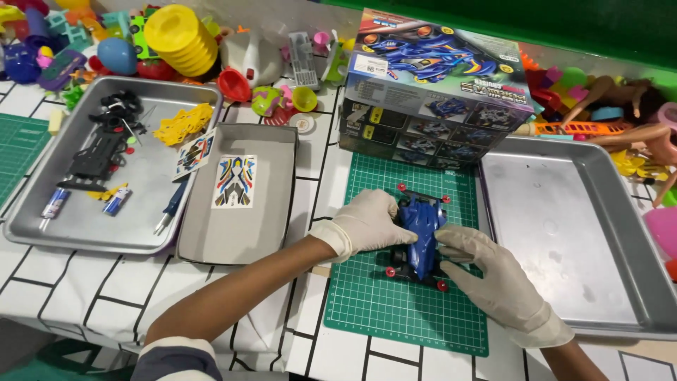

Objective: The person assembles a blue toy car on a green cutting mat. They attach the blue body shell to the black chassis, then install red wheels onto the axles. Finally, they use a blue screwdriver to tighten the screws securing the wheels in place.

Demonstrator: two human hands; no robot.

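On the green cutting mat (395, 317), left hand (367, 222) and right hand (493, 279), fingers grasping blue toy car (422, 229)

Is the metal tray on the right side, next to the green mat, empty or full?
Empty: the right metal tray shows only its bare, scuffed bottom.

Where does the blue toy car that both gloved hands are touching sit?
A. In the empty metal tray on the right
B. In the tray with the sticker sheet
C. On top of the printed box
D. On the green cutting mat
D: the blue toy car rests on the green cutting mat, with the left hand and the right hand on either side of it.
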